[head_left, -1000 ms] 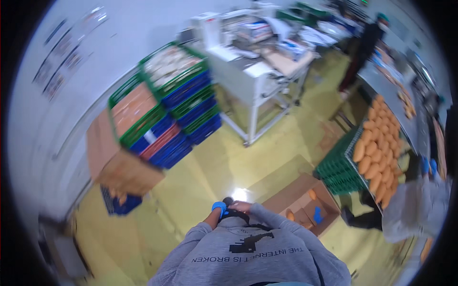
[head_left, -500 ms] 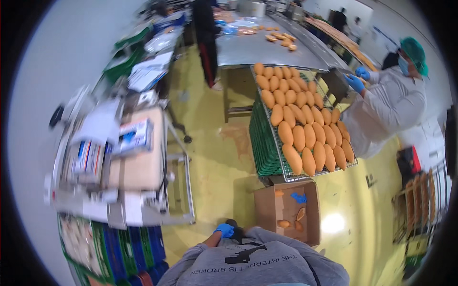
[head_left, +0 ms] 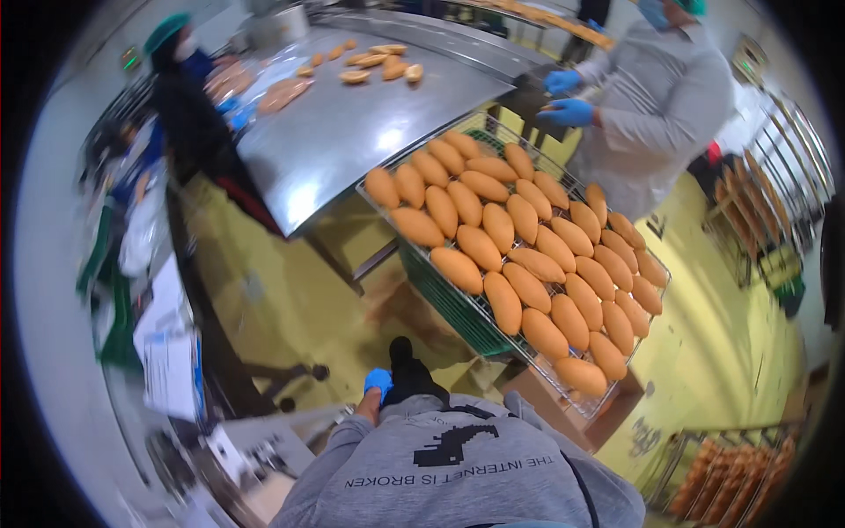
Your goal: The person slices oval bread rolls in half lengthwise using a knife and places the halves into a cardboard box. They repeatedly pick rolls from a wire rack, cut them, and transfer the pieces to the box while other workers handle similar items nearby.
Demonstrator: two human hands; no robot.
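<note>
My left hand (head_left: 378,382), in a blue glove, hangs low beside my dark trouser leg; its fingers are too small and blurred to make out. My right hand is out of view. Nearest in front of me is a wire rack (head_left: 547,380) covered with rows of oval golden-brown bread rolls (head_left: 536,265). It rests on a stack of green crates (head_left: 458,308). Beneath the rack's near corner, a cardboard box (head_left: 613,419) is partly hidden.
A steel table (head_left: 308,167) beyond the rack holds several cut rolls (head_left: 384,61) and plastic bags. One co-worker (head_left: 202,123) in dark clothes stands at its left, another (head_left: 656,97) in white at its right. Racks of rolls (head_left: 731,475) stand on the right. A cluttered bench lines the left.
My view has turned and moved forward. The rack and steel table now look closer and tilted, the rack covers much of the cardboard box, and the left-hand co-worker shows more fully.
</note>
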